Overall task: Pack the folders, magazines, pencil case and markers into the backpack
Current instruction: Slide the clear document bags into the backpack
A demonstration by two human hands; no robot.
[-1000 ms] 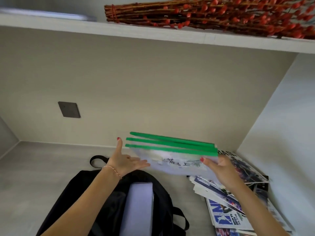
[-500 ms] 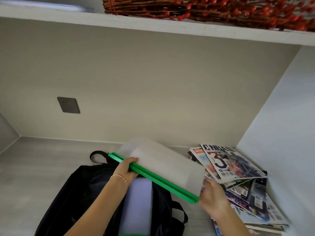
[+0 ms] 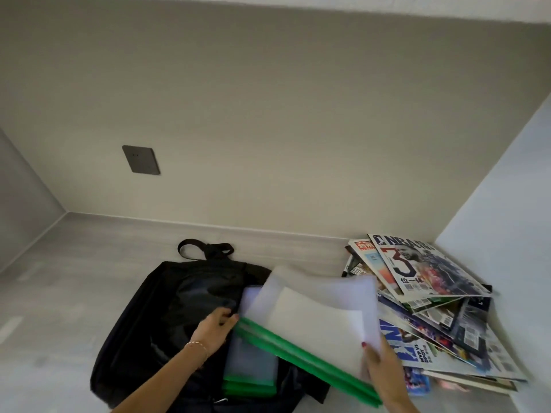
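A black backpack [image 3: 179, 308] lies open on the grey desk. Translucent folders with green spines [image 3: 250, 365] lie inside its opening. Both hands hold another stack of clear folders with green spines [image 3: 313, 317], tilted over the right side of the opening. My left hand [image 3: 213, 330] grips the stack's green edge at its left end. My right hand [image 3: 383, 371] holds its lower right corner. A messy pile of magazines [image 3: 432, 299] lies to the right of the bag, with a marker [image 3: 348, 265] poking out at its back left. No pencil case shows.
The desk [image 3: 59, 293] sits in an alcove, with a back wall, a side wall close on the right behind the magazines, and a dark switch plate [image 3: 140, 159] on the back wall. Bare desk surface stretches left of the backpack.
The stack of folders has come down and towards me, nearer the backpack's opening. My view has tilted down, so the shelf with the red branches is out of sight.
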